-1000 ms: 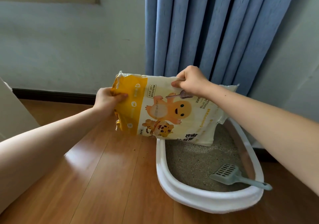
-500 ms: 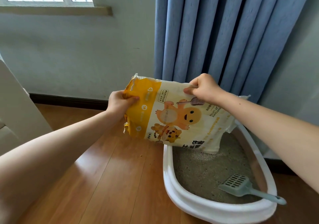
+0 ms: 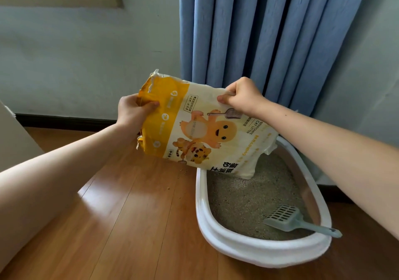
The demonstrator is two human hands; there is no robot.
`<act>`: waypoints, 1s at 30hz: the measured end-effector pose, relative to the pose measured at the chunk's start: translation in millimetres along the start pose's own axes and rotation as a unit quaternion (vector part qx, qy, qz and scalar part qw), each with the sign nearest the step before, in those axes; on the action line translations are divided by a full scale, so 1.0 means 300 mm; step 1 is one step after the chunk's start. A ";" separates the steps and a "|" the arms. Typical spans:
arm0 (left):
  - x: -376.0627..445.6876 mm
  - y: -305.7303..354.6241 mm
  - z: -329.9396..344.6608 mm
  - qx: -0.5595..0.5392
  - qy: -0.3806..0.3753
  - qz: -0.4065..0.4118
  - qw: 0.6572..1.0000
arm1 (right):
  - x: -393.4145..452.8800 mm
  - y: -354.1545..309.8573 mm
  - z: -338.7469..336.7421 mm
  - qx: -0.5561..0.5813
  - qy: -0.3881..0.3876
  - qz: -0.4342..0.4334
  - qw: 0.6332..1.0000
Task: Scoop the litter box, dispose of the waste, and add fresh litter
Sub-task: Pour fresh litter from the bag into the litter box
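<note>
Right now your left hand (image 3: 135, 112) grips the yellow end of the litter bag (image 3: 200, 128), thumb curled over its front and fingers behind the crumpled, torn edge. Your right hand (image 3: 241, 96) pinches the bag's upper edge, knuckles bent over the cream panel just above the printed scoop picture. Between your two hands the bag hangs tilted, its far lower corner dipping below your right hand, over the back end of the litter box (image 3: 254, 247). Whether that corner touches the litter (image 3: 244, 204) cannot be told. The white box sits on the wooden floor (image 3: 129, 225), down and toward you from your right hand, with grey litter spread inside. A pale blue scoop (image 3: 287, 218) lies on the litter at the near end, its handle resting over the rim. A few stray granules (image 3: 183, 172) dot the floor below your left hand, just beside the box. Behind your right hand hangs a blue curtain (image 3: 269, 31).
</note>
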State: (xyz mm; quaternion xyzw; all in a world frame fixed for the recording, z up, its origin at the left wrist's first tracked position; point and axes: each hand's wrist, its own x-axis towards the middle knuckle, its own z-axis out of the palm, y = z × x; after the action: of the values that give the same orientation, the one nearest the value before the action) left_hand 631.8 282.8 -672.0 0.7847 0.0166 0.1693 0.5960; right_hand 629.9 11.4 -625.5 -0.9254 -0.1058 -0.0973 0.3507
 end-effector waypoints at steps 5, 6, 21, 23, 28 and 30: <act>0.003 0.018 -0.007 -0.002 0.022 0.016 1.000 | 0.006 -0.011 0.002 0.002 0.010 -0.005 1.000; 0.005 0.022 -0.007 -0.002 0.025 0.020 0.999 | 0.007 -0.012 0.003 0.002 0.013 -0.007 1.000; 0.015 0.062 -0.002 0.009 0.046 0.047 0.998 | -0.002 -0.015 -0.008 0.017 0.029 -0.006 0.999; 0.015 0.063 -0.002 0.010 0.047 0.049 0.998 | -0.001 -0.016 -0.008 0.016 0.029 -0.005 0.999; 0.017 0.067 -0.003 0.020 0.052 0.049 0.997 | 0.005 -0.011 -0.006 0.013 0.038 -0.004 0.999; 0.018 0.071 -0.004 0.017 0.051 0.049 0.997 | 0.007 -0.011 -0.007 0.013 0.037 -0.006 0.999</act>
State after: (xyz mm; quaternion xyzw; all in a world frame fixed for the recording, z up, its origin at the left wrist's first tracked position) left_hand 632.8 278.8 -650.5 0.7851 0.0109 0.2378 0.5718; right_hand 630.7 12.7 -621.4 -0.9157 -0.0992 -0.1325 0.3661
